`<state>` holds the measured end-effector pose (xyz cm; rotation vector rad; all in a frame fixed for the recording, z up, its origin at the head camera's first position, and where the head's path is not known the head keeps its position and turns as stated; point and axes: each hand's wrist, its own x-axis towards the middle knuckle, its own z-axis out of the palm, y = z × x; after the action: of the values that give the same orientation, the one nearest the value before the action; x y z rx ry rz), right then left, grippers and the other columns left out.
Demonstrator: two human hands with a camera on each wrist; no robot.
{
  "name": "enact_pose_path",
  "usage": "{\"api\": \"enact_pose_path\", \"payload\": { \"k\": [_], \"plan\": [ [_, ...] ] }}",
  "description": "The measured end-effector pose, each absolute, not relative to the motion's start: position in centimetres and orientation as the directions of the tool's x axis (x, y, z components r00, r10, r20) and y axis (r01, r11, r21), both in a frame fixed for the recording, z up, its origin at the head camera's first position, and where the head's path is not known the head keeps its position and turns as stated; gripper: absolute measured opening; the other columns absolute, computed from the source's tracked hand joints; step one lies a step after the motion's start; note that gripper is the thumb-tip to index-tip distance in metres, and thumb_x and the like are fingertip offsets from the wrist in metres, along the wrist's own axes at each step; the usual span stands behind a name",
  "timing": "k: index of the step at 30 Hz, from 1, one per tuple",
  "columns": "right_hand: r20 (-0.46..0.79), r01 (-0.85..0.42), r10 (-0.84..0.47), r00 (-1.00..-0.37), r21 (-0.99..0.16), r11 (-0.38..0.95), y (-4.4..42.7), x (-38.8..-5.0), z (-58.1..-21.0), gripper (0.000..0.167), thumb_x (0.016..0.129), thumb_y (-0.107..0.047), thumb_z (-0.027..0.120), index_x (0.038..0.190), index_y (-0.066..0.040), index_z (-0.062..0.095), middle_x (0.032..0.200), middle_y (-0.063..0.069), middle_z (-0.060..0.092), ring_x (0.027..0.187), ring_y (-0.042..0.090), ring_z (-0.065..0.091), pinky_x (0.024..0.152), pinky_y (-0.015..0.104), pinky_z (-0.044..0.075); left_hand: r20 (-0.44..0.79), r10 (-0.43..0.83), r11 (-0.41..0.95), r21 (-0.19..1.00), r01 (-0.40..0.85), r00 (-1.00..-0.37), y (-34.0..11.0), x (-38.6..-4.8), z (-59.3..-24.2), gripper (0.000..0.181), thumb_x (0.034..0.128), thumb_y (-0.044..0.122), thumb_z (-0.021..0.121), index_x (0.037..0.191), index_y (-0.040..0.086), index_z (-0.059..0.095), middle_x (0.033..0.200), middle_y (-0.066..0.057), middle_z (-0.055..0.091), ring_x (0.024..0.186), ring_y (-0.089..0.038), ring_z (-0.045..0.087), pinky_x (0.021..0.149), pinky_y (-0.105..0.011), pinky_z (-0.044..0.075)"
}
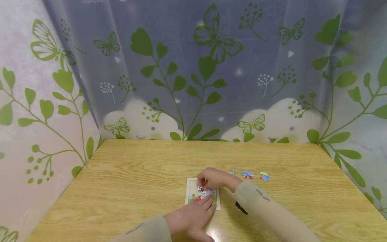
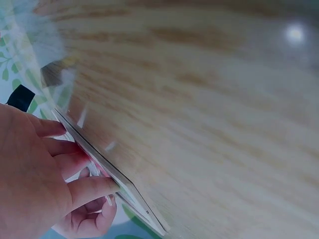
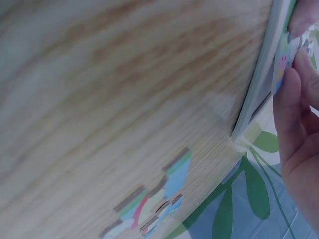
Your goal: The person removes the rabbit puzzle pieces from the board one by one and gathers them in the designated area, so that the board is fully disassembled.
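Observation:
A small light wooden puzzle tray (image 1: 218, 201) lies on the table, holding pieces that show a white and red figure over green. My left hand (image 1: 193, 216) lies across its lower part, fingers extended and touching the pieces; the left wrist view shows those fingers (image 2: 89, 190) on the tray's surface. At the tray's upper part, my right hand (image 1: 213, 178) pinches a piece with red on it (image 1: 202, 185) between thumb and fingers. In the right wrist view the right hand (image 3: 299, 124) is at the tray's edge, partly cut off by the frame.
Several loose puzzle pieces lie right of the tray: a small blue and yellow one (image 1: 231, 172), blue and red ones (image 1: 247, 174), and a blue and yellow group (image 1: 264, 176). The wooden table (image 1: 136, 174) meets a patterned curtain (image 1: 181, 101) at its back edge.

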<state>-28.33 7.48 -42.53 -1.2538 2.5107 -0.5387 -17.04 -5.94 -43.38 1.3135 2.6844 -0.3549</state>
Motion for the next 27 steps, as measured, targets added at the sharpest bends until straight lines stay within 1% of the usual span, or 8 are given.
{"api": "enact_pose_path", "payload": {
  "k": [11,14,20,27],
  "plan": [
    [-0.070,-0.704,-0.808,-0.585,-0.450,0.549,7.65,-28.52,-43.10,0.021,0.071,0.004,0.067,0.070,-0.013,0.056,0.066,-0.006,0.052,0.060,0.004,0.046,0.056,0.018,0.041,-0.223,0.764,0.590,-0.142,0.795,-0.606,-5.97,-17.11,-43.35,0.096,0.0708,0.077,0.035,0.137,0.008,0.031,0.142,-0.011,0.025,0.129,-0.021,0.021,0.089,-0.039,0.040],
    [-0.072,-0.705,-0.811,-0.581,-0.454,0.545,7.67,-28.52,-43.02,0.021,0.071,0.005,0.067,0.070,-0.013,0.056,0.067,-0.005,0.053,0.060,0.005,0.046,0.056,0.018,0.041,-0.229,0.759,0.592,-0.148,0.792,-0.610,-5.96,-17.07,-43.25,0.096,0.0706,0.077,0.035,0.137,0.008,0.031,0.142,-0.011,0.024,0.129,-0.020,0.021,0.088,-0.039,0.040],
    [-0.063,-0.716,-0.822,-0.566,-0.457,0.528,7.77,-28.46,-42.80,0.020,0.072,0.003,0.067,0.070,-0.013,0.054,0.065,-0.007,0.051,0.060,0.004,0.045,0.055,0.018,0.040,-0.234,0.754,0.594,-0.153,0.789,-0.613,-5.93,-16.99,-43.13,0.094,0.0712,0.076,0.036,0.137,0.009,0.031,0.142,-0.010,0.025,0.129,-0.020,0.021,0.089,-0.039,0.040],
    [-0.068,-0.712,-0.831,-0.552,-0.481,0.512,7.81,-28.41,-42.57,0.019,0.075,0.003,0.065,0.071,-0.011,0.053,0.065,-0.006,0.051,0.058,0.003,0.045,0.053,0.017,0.041,-0.219,0.759,0.589,-0.169,0.790,-0.613,-5.89,-16.98,-43.15,0.093,0.0717,0.075,0.038,0.137,0.009,0.032,0.141,-0.010,0.026,0.129,-0.020,0.022,0.089,-0.037,0.039]
  ]
}}
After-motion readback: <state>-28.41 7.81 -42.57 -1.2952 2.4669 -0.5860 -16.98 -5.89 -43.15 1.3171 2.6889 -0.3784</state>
